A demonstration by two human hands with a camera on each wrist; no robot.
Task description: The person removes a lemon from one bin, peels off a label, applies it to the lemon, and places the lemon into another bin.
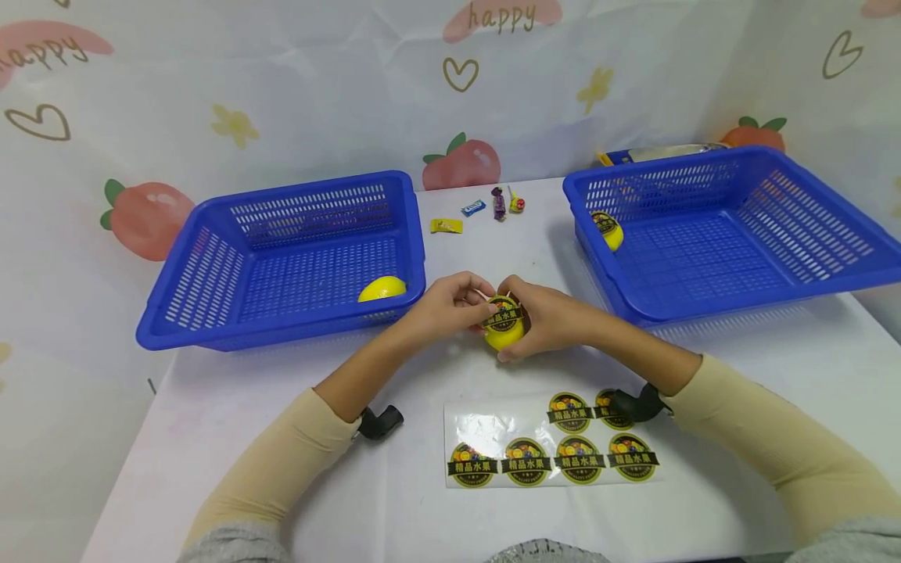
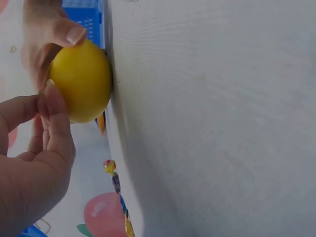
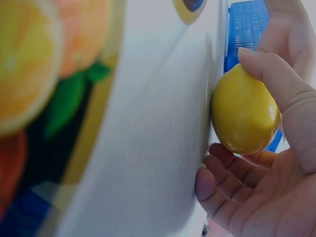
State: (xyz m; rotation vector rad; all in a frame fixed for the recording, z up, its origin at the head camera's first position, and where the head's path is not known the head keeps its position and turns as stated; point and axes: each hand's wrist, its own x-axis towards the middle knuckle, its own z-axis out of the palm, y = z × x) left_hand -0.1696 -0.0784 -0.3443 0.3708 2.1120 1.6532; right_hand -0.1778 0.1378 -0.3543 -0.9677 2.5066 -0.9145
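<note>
In the head view, my right hand grips a yellow lemon over the middle of the table, its thumb at the near side. A round black-and-gold fruit sticker lies against the lemon's upper face. My left hand pinches the sticker's left edge between thumb and fingers. The left wrist view shows those left fingertips touching the lemon beside the sticker's thin edge. From the right wrist, the thumb of the right hand presses on top of the lemon, other fingers curled beneath.
A sheet of round stickers lies in front. The left blue basket holds a plain lemon; the right blue basket holds a stickered lemon. Several wrapped sweets, including a yellow packet and a lollipop, lie between the baskets.
</note>
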